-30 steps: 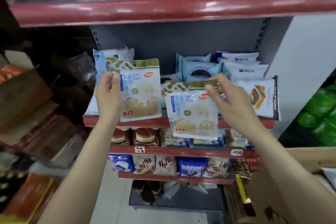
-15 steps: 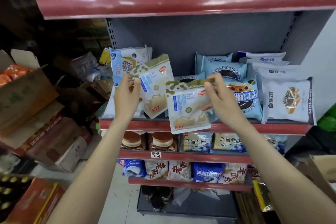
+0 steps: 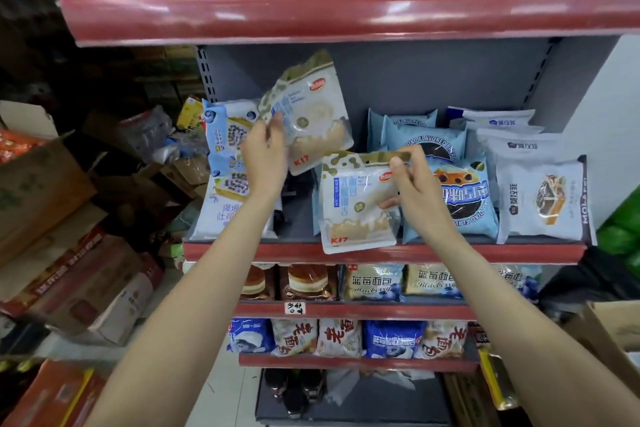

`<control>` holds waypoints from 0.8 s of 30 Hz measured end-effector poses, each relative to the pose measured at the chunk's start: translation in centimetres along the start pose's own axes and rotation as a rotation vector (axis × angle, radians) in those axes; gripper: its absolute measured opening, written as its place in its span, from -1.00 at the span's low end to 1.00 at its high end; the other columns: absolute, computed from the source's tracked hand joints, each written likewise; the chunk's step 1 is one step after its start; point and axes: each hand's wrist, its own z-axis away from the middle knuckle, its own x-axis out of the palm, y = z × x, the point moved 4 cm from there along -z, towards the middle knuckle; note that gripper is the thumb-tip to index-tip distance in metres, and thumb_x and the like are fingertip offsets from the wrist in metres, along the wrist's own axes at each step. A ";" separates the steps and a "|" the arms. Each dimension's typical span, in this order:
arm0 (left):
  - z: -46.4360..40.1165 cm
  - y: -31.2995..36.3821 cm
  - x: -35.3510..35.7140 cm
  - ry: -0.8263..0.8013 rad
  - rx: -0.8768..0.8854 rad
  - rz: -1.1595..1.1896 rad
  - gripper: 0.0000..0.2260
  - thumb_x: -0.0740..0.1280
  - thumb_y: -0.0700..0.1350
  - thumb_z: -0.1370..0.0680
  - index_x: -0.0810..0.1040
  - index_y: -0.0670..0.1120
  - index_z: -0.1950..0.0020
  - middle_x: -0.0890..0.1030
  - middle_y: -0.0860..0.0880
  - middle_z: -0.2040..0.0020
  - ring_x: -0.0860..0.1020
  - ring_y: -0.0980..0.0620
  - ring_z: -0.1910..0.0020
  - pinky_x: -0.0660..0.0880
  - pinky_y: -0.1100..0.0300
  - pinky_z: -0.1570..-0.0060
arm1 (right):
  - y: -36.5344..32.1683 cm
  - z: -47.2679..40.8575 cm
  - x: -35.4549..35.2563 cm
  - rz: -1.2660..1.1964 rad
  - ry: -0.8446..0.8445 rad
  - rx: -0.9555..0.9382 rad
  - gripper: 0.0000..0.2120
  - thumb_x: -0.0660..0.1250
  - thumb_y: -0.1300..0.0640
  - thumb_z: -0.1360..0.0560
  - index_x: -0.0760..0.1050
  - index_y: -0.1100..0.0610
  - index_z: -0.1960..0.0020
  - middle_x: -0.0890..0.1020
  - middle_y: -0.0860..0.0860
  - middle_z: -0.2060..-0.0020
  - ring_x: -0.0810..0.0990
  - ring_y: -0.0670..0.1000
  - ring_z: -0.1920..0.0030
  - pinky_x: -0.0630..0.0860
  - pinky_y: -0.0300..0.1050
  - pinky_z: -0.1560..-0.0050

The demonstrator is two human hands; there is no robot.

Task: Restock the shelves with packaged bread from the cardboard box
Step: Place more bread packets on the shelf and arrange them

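My left hand [image 3: 265, 158] grips a white and green bread pack [image 3: 313, 114] by its left edge, tilted, above the gap in the middle shelf [image 3: 381, 251]. My right hand [image 3: 417, 184] pinches a second identical bread pack [image 3: 356, 204] at its top right corner; that pack hangs upright with its bottom edge at the shelf's red front lip. A corner of the cardboard box [image 3: 613, 326] shows at the lower right.
Blue-white toast packs [image 3: 228, 163] stand left of the gap, blue chocolate bread packs [image 3: 457, 198] and white packs [image 3: 543, 198] to its right. A red-edged shelf [image 3: 346, 14] hangs overhead. Lower shelves hold more bread. Stacked cartons [image 3: 69, 260] crowd the left.
Both hands have carried their packs up and further in over the middle shelf. The left pack has tilted and risen; the camera view has shifted closer to the shelf.
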 end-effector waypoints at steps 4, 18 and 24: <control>-1.0 -1.0 2.4 0.047 0.020 0.082 -0.65 0.17 -0.08 -0.65 0.51 -0.38 -0.07 0.46 0.07 0.32 0.39 0.21 0.35 0.30 0.40 0.34 | 0.0 -0.2 -0.1 -0.039 0.054 -0.014 -0.88 0.09 0.08 -0.65 0.31 -0.07 0.06 0.49 -0.03 0.37 0.63 0.02 0.37 0.60 0.19 0.25; -4.4 -4.4 8.0 -0.286 0.171 -0.041 -0.76 0.13 -0.18 -0.65 0.55 -0.19 -0.18 0.56 -0.07 -0.22 0.47 -0.06 -0.26 0.37 0.32 -0.21 | 0.5 -0.5 -2.0 -0.143 0.130 -0.012 -0.92 0.09 0.11 -0.65 0.32 0.11 -0.04 0.44 0.05 0.24 0.59 0.06 0.24 0.64 0.06 0.20; -3.0 -6.1 8.1 -0.419 0.145 -0.152 -0.73 0.15 -0.23 -0.64 0.53 -0.15 -0.28 0.42 -0.09 -0.38 0.34 0.03 -0.38 0.22 0.35 -0.29 | 0.5 -0.2 -2.3 -0.187 0.155 -0.024 -0.92 0.09 0.13 -0.65 0.33 0.12 -0.05 0.40 0.10 0.23 0.57 0.09 0.22 0.65 0.00 0.17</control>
